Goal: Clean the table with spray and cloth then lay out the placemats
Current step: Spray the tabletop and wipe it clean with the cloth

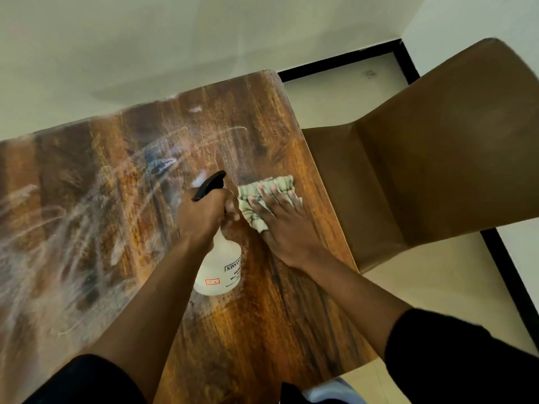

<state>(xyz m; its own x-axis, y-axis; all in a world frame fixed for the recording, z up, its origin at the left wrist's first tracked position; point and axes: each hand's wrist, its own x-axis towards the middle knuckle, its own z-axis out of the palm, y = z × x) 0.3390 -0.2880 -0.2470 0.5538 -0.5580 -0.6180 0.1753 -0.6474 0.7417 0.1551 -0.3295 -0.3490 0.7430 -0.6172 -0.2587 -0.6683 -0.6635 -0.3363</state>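
Two hands are working near the wooden table's (277,322) right edge. Head view: the left hand (204,217) is gripping the neck of the white spray bottle (220,272), fingers curled round it; the black nozzle (209,185) is pointing away from the person and leftward, toward the wet streaks (58,228). The right hand (280,225) is pressing the striped cloth (262,199) flat, fingers spread. Cloth is lying just right of the bottle, nearly touching the left hand. Streaks are lying left of both hands, so the wipe probably needs to sweep leftward. A brown chair (437,156) is standing beside the right edge. No placemats visible.
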